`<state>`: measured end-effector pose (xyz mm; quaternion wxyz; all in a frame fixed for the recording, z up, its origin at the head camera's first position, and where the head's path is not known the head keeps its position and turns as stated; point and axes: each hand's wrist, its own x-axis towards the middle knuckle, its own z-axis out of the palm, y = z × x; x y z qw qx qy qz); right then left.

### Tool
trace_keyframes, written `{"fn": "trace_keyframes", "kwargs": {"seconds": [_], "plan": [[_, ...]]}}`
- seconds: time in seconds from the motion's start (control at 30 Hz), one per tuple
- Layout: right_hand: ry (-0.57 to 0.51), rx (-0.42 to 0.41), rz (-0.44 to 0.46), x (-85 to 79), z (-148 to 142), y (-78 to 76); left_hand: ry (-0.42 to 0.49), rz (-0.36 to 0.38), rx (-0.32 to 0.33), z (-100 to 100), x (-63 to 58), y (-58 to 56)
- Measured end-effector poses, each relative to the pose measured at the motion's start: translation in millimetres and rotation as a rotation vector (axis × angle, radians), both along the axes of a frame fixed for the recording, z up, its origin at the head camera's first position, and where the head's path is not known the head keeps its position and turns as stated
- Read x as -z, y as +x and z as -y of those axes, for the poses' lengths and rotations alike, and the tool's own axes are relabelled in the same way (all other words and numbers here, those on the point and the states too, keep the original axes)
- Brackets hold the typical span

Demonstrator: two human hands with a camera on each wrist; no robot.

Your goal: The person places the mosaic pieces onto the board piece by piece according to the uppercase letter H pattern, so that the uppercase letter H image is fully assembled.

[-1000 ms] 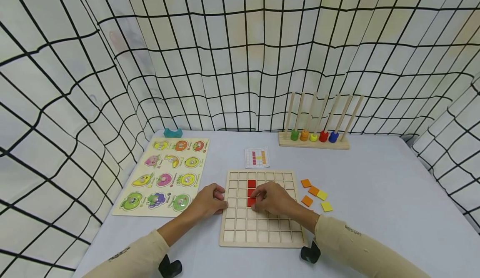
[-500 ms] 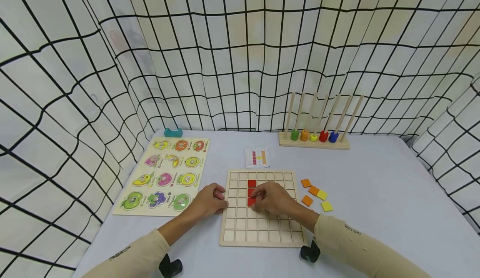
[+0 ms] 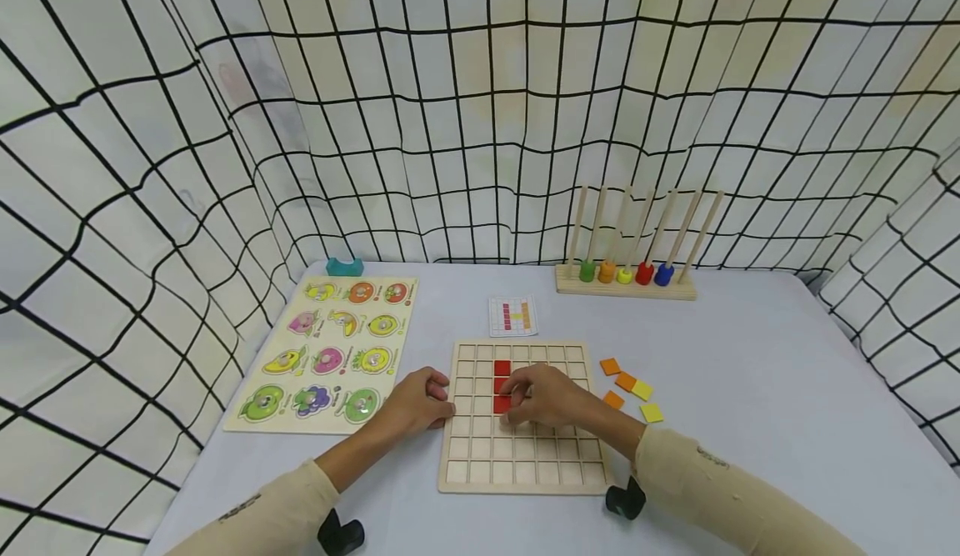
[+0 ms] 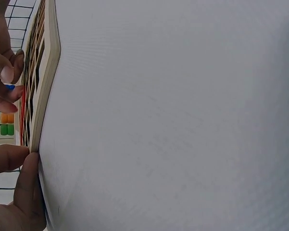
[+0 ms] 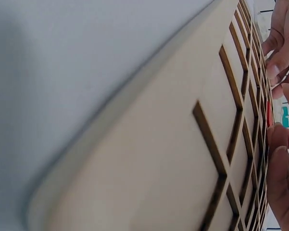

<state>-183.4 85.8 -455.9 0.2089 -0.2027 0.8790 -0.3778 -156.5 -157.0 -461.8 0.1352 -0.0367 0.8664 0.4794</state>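
fingers (image 4: 27, 183) of the left hand (image 3: 414, 399) clamp the grid board (image 3: 525, 450) at its left edge; right hand (image 3: 546, 398) is over its red tiles (image 3: 502, 368), grip unclear.

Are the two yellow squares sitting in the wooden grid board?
No, both yellow squares lie on the white tabletop to the right of the wooden grid board.

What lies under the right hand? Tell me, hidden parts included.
The right hand is over the gridded wooden board; red tiles show beside its fingers. The cells directly beneath it are covered, so any tiles there cannot be seen.
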Motion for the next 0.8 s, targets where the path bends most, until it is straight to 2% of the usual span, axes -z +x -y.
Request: {"fn": "trace_keyframes", "kwargs": {"seconds": [0.2,0.43,0.63,0.8], "plan": [[-0.098,-0.109,-0.036,-3.3,-16.9,-2.7,-0.006,0.004,-0.006,-0.8,-1.8,1.5],[-0.182,-0.134,-0.021,-18.5,-50.3,-7.7,0.007,0.004,-0.010,-0.8,0.0,0.6],[-0.164,-0.140,-0.005,-30.3,-85.9,-3.9,-0.001,0.011,-0.017,-0.6,1.2,-1.1],[-0.146,-0.181,0.006,-30.7,-117.3,3.5,-0.004,0.011,-0.016,-0.9,-0.9,-0.8]]}}
